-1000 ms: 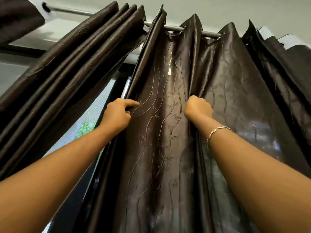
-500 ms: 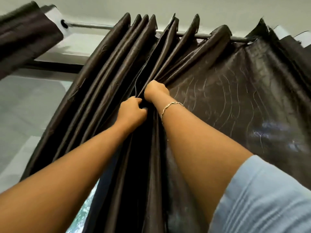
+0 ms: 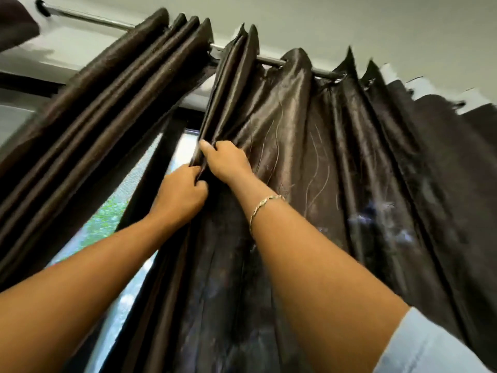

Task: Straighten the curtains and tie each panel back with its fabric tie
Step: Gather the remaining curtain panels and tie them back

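Up high, a thin silver metal rod (image 3: 271,60) runs across under a pale ceiling, from the far left down toward the right. Two shiny dark brown curtain panels hang from it. The left curtain panel (image 3: 107,103) is bunched in tight folds, well to the left of both hands. The right curtain panel (image 3: 336,157) is spread wide, and its folds run long, from the rod down toward the person. Bright window glass (image 3: 107,224) shows in the gap between the panels. Both hands are close together at the left edge of the right panel. The left hand (image 3: 178,196) is closed on that edge, just below the right hand (image 3: 228,161), which pinches the same folds a little higher. A thin gold bracelet (image 3: 262,207) sits on the right wrist. The loose cloth lies to the right, so I think the right hand is nearer to it and should gather next. No fabric tie can be seen.
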